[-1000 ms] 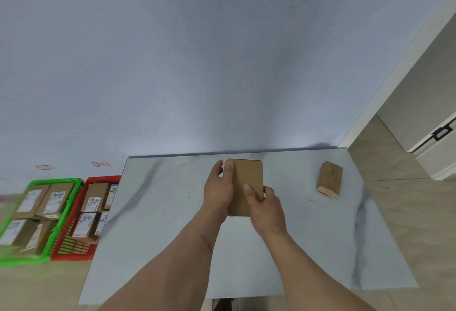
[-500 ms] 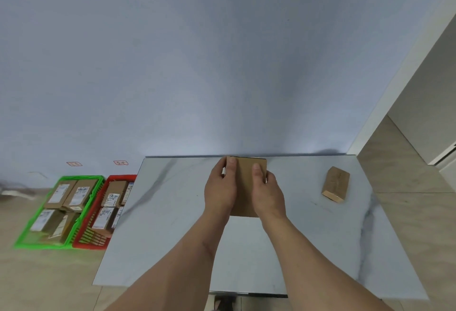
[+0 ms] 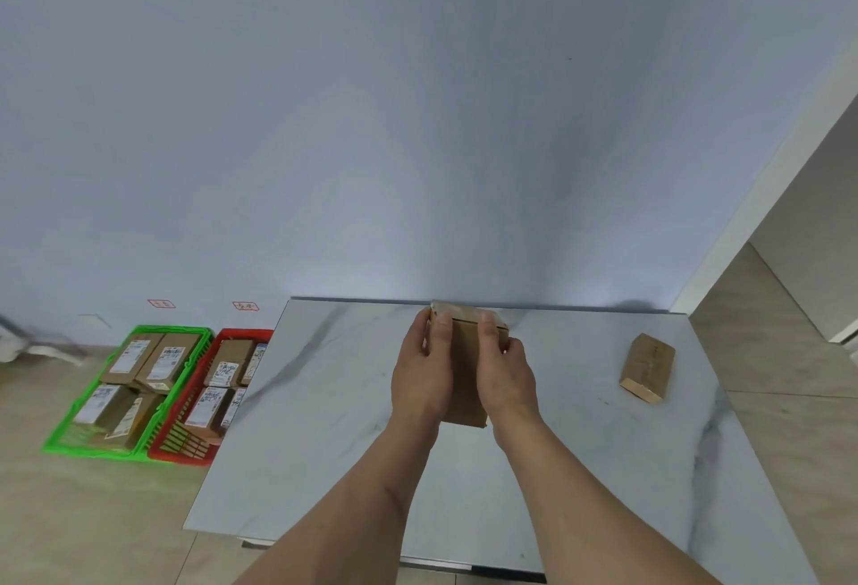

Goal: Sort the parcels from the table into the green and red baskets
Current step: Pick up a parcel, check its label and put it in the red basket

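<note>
A brown cardboard parcel [image 3: 465,366] is held over the middle of the white marble table [image 3: 325,422]. My left hand [image 3: 425,375] grips its left side and my right hand [image 3: 503,373] grips its right side, fingers curled over the top edge. A second brown parcel [image 3: 647,368] lies on the table at the right. On the floor to the left stand the green basket [image 3: 153,403] and, beside it, the red basket [image 3: 195,398], each holding several labelled parcels.
A plain blue-grey wall rises behind the table. Two small red labels [image 3: 161,304] are stuck on the wall above the baskets. A doorway and tiled floor [image 3: 789,352] open to the right of the table.
Both hands have turned the parcel more upright and brought it between them; my right hand shifted from its lower corner to its right side. The view swung right and down.
</note>
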